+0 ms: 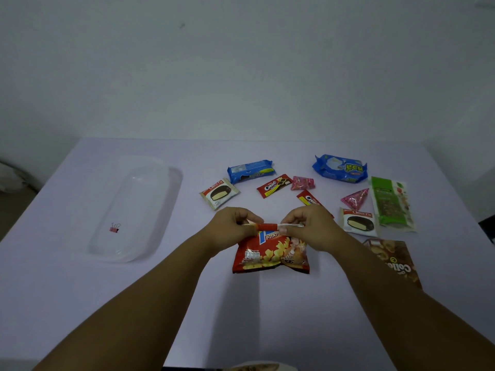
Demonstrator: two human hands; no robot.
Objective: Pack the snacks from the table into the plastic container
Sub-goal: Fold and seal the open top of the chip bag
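We see left hand (231, 226) & right hand (308, 223) both pinching rolled top of chip bag (270, 254), frame center on counter (187, 303); container (166, 210) center-left w/ clip (115, 227) inside.

Both bare forearms reach forward and converge. The left hand (230, 226) and right hand (308, 226) face each other, fingers curled, pinching a bag's (270, 253) folded top.
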